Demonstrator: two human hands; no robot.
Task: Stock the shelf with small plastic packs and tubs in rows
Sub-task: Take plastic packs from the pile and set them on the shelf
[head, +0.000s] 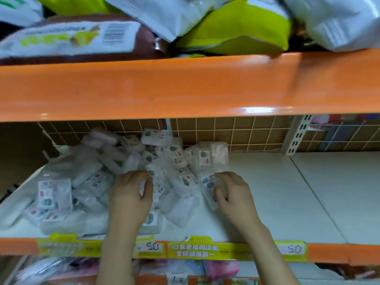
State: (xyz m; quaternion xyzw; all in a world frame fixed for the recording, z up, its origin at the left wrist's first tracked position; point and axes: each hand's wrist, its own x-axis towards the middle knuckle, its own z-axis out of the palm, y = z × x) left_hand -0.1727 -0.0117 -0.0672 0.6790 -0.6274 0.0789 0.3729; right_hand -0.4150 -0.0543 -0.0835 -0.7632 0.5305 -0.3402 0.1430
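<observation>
A loose heap of small clear plastic packs (98, 175) with little printed labels covers the left half of the white shelf (287, 192). Two packs stand upright at the back (207, 159), against the wire grid. My left hand (131, 198) rests on the heap with its fingers curled around one pack (156, 177). My right hand (234, 196) is just right of the heap, its fingers closed on another clear pack (209, 186) with a blue and red label.
An orange shelf beam (185, 85) hangs low above the hands, with large bags (236, 27) on top. Yellow-green price tags (195, 248) line the front edge. A slotted upright (296, 136) stands at the back right. More goods lie on the shelf below (222, 268).
</observation>
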